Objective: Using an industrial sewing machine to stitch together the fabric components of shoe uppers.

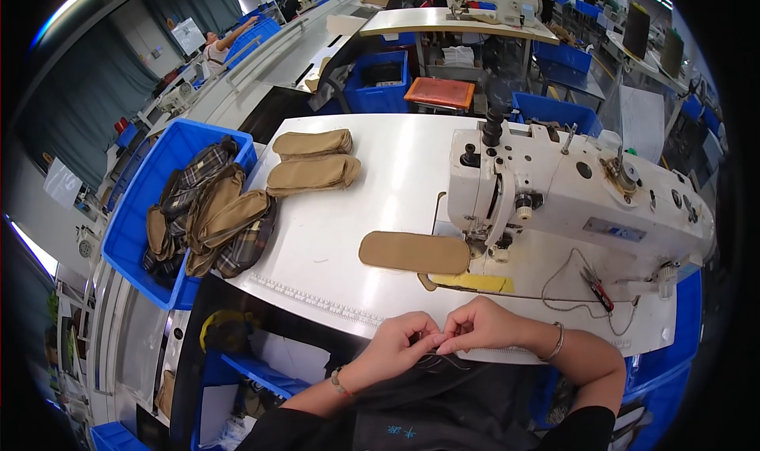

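Note:
My left hand point(406, 342) and my right hand point(480, 326) meet above the front edge of the white sewing table point(380, 154). Fingertips of both are pinched together; whatever they hold, if anything, is too small to make out. Just beyond them, a tan oval fabric piece point(414, 252) lies flat, its right end by the needle area of a white industrial sewing machine point(586, 182). Two stacks of similar tan pieces, one stack point(312, 143) behind the other stack point(313, 174), rest at the table's back left.
A blue crate point(131, 221) at left is heaped with tan and plaid fabric pieces point(218, 206). Red-handled thread snips point(598, 289) and a grey cord point(552, 283) lie right of my hands. A printed ruler strip point(317, 299) follows the front edge. Behind stands an orange-topped stool point(440, 92).

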